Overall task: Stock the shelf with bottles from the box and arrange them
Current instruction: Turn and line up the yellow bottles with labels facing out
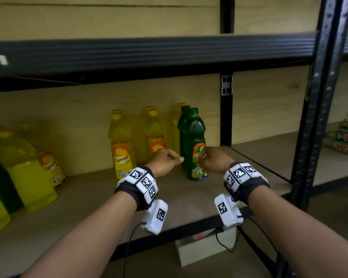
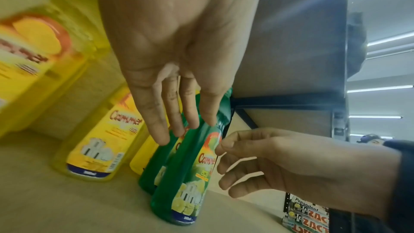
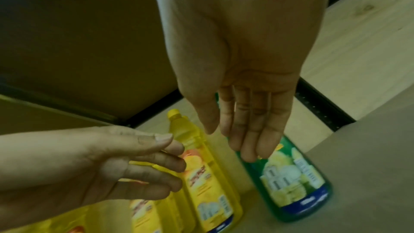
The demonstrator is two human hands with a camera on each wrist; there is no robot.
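Both hands are hovering over the shelf board (image 1: 189, 197), left hand (image 1: 164, 159) and right hand (image 1: 213, 159) with fingers relaxed, loosely apart, gripping nothing. Just past them the front green bottle (image 1: 196, 145) is standing upright, another behind it, yellow bottles (image 1: 122, 145) sitting left.

Green bottles (image 1: 196, 145) upright on shelf (image 1: 189, 197), right of yellow bottles (image 1: 122, 145).
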